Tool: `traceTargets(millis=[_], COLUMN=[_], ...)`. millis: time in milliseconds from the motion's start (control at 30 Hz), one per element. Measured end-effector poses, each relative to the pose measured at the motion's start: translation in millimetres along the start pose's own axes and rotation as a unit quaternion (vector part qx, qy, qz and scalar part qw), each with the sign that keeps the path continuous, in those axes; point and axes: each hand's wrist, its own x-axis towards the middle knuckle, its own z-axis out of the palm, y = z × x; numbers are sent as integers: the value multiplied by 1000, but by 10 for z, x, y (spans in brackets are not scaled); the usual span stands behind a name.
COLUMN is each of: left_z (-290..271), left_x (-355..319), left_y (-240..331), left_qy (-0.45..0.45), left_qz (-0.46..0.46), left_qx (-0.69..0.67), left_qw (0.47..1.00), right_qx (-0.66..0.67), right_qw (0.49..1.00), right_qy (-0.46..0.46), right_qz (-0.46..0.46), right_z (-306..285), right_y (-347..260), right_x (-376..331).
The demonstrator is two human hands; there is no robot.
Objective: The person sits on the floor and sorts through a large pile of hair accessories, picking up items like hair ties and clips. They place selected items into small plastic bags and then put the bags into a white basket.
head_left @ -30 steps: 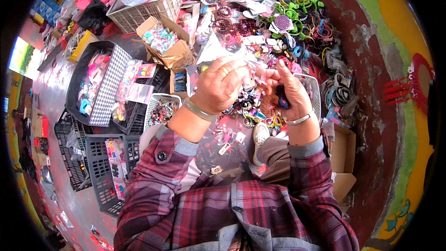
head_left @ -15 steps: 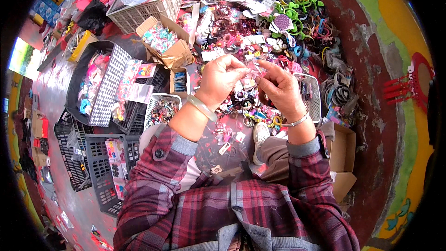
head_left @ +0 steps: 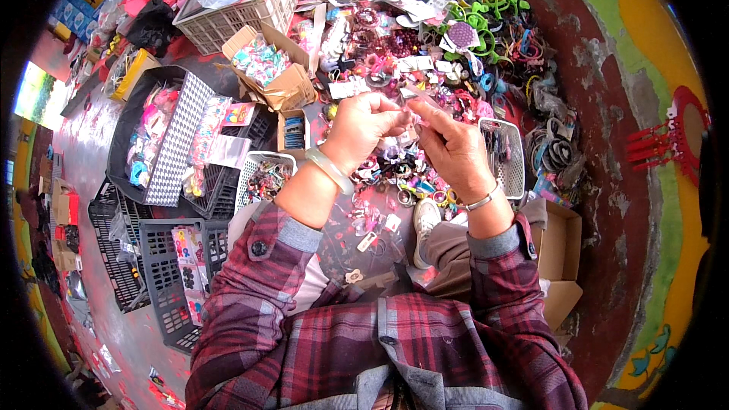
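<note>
My left hand (head_left: 358, 130), with a pale bangle at the wrist, is closed in a pinch at the middle of the view. Close beside its fingertips is my right hand (head_left: 458, 150), wearing a silver bangle, its thumb and forefinger drawn together. Something small and pinkish seems to lie between the fingertips, too small to make out. Below and beyond both hands spreads a heap of hair accessories (head_left: 396, 175), with hair ties, clips and small white cards. Green headbands (head_left: 497, 1) lie at its far right.
A white basket (head_left: 515, 137) stands by my right wrist, another basket (head_left: 243, 190) by my left forearm. Farther left are an open cardboard box (head_left: 292, 95), a houndstooth-sided box (head_left: 181, 140) and a black crate (head_left: 168, 326). A large plastic crate (head_left: 277, 11) stands at the back. My shoe (head_left: 425, 231) shows below the heap.
My right hand has moved slightly left, bringing its fingertips closer to those of my left hand. The left hand stays almost in place, and the surrounding things look the same.
</note>
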Motion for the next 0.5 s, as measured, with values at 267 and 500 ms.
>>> traceTargets(millis=[267,500], left_z=[36,-8], left_x=[27,31], left_y=[-60,-40], left_qy=[-15,9], left_qz=[29,22], left_qx=[32,-17], left_qw=[999,1000], right_qx=[13,39], right_qw=[1000,999], right_qy=[5,0], right_qz=[-19,29], right_z=[83,34], right_y=[81,15], right_x=[-27,-23])
